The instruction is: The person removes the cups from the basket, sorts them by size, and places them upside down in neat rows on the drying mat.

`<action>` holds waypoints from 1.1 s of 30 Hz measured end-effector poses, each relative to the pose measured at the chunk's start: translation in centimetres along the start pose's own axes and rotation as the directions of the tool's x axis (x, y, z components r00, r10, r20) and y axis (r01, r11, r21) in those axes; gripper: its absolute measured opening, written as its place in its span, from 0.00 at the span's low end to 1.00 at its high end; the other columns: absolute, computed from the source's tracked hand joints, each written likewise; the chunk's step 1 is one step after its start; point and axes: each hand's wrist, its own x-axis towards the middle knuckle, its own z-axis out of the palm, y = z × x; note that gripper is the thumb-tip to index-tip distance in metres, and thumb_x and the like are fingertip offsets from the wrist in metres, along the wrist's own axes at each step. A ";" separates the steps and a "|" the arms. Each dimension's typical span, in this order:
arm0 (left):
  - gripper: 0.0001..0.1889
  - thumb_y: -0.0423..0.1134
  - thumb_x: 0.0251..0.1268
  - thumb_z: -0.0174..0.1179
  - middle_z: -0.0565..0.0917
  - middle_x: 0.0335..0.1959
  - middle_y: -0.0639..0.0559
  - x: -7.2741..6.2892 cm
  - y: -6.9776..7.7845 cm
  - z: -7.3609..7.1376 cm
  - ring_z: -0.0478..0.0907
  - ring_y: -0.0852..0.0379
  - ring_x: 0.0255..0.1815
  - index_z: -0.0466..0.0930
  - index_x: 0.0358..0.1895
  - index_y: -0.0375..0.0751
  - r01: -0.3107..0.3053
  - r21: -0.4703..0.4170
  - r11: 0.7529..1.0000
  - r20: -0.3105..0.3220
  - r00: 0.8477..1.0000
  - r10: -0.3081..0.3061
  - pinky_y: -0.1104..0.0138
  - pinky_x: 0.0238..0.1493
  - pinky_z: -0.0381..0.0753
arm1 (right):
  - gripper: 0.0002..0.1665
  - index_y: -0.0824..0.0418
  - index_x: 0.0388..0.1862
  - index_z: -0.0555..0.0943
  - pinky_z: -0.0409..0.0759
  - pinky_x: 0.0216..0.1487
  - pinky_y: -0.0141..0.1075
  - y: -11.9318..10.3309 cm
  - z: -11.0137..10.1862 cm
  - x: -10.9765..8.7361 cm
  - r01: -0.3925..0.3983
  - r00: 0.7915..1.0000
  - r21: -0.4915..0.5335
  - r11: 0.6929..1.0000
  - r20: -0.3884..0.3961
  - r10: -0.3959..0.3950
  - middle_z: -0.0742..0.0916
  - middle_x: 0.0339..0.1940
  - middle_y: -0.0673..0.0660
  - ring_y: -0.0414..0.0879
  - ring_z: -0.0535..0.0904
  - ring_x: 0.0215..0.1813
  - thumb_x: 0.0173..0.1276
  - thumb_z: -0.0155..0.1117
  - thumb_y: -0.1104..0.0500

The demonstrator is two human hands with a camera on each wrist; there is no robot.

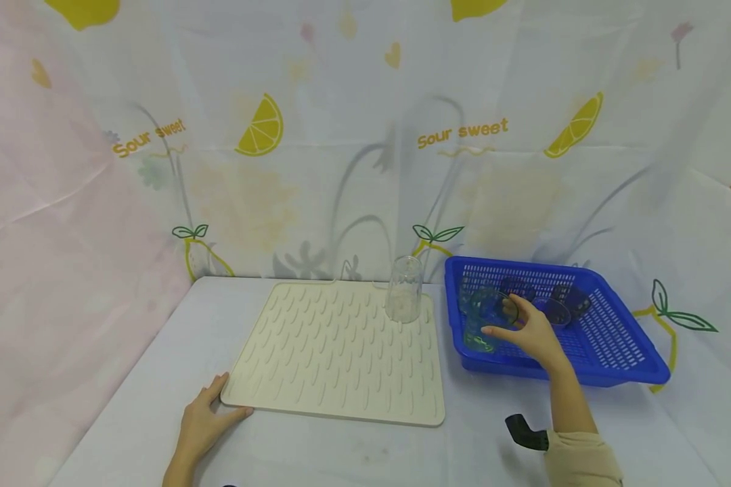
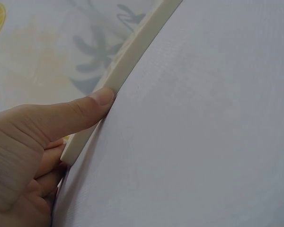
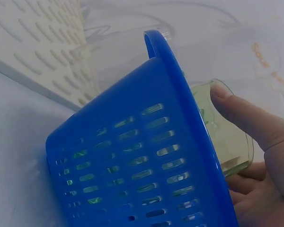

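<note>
My right hand [image 1: 533, 335] reaches over the blue plastic basket [image 1: 646, 368] and holds a clear, green-tinted drinking glass [image 3: 229, 142] near its rim, thumb on one side and fingers on the other. In the right wrist view the basket wall hides the lower part of that glass. At the near left corner of a cream drying mat [image 1: 335, 352], my left hand [image 1: 201, 423] holds the edges; its thumb lies along the front edge and its fingers at the left side. A tall clear glass [image 1: 405, 291] stands on the mat's back right corner.
Other glassware, including a round-rimmed glass [image 1: 553, 312], lies in the basket, right of the mat. A black curved piece [image 1: 526, 433] sticks out by the right sleeve [image 1: 581, 460]. Behind the white-covered table hangs a lemon-print cloth [image 1: 341, 189].
</note>
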 end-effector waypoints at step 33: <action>0.47 0.43 0.41 0.75 0.59 0.65 0.25 -0.1 0.1 0.1 0.51 0.18 0.64 0.61 0.63 0.20 -0.024 0.023 0.999 -0.027 0.999 0.024 0.34 0.63 0.55 | 0.59 0.73 0.72 0.49 0.62 0.66 0.61 1.2 1.4 0.4 0.016 1.000 0.039 0.999 -0.025 -0.015 0.67 0.66 0.72 0.68 0.61 0.67 0.54 0.73 0.49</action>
